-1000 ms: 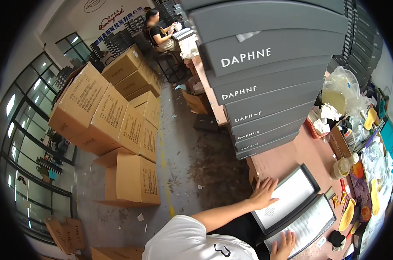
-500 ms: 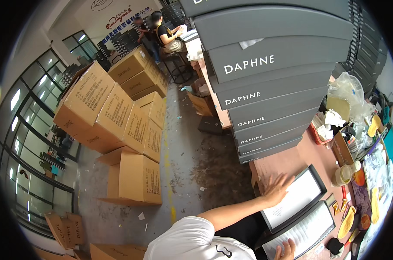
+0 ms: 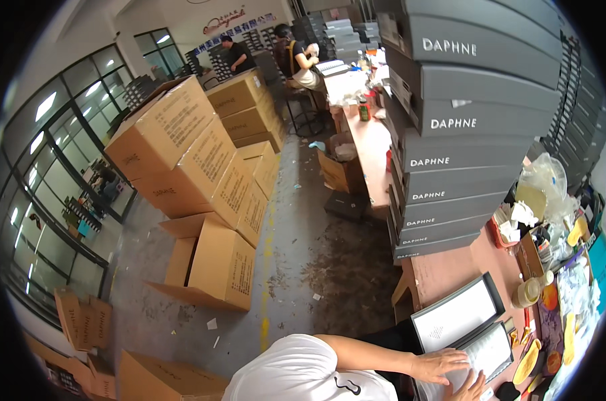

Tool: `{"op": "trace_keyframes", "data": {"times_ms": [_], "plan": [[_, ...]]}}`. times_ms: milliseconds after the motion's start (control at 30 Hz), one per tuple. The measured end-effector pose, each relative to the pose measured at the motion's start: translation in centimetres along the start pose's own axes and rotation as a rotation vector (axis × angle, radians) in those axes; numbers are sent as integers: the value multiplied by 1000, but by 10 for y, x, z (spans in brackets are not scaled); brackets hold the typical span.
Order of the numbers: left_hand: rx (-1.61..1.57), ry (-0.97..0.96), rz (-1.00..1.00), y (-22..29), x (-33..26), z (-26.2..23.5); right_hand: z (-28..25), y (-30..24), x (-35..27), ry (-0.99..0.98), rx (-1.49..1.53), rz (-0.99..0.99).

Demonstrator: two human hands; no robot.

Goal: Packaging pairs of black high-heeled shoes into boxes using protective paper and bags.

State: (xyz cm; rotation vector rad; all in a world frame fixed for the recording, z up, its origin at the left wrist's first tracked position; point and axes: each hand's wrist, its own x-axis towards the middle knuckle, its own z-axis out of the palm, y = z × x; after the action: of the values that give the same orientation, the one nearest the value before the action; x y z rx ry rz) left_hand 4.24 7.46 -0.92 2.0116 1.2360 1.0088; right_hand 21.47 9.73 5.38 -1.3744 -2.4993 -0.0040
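An open grey shoe box lies at the near edge of the pink table. Its lid or upper half, lined in white, sits just behind the lower half, which holds white tissue paper. My left hand rests flat on the left side of that paper, fingers spread and nothing held. My right hand lies just below it at the frame's bottom edge, fingers apart on the same paper and partly cut off. My white-sleeved shoulder fills the lower middle.
A tall stack of grey shoe boxes stands on the table behind the open box. A bottle, a plastic bag and small clutter crowd the right. Brown cartons are piled on the floor at left. Two people work far back.
My left hand has slid from the corner of the upper white-lined half down onto the tissue paper of the lower half, close to my right hand. The view has swung left.
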Motion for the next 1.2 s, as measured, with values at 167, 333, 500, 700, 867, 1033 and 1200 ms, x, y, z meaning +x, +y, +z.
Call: {"op": "trace_keyframes", "data": {"times_ms": [167, 333, 500, 700, 867, 1033, 1200], "plan": [[69, -222, 5, 3, -8, 10, 22, 35, -5, -177, 86, 67], [220, -60, 28, 22, -6, 21, 22, 46, -13, 83, 425, 147], [299, -354, -237, 13, -24, 3, 46, 34, -31, 238, 275, -32], [245, -171, -48, 10, -28, 26, 28, 51, -37, 124, 468, 263], [310, 153, -40, 1, -39, 12, -4, 26, -4, 28, 661, 573], [-204, -246, -486, 52, -41, -16, 8, -45, 47, 79, 333, -131], [-248, -245, -119, 33, -53, 33, 44, -130, 67, 43, 313, -643]]}}
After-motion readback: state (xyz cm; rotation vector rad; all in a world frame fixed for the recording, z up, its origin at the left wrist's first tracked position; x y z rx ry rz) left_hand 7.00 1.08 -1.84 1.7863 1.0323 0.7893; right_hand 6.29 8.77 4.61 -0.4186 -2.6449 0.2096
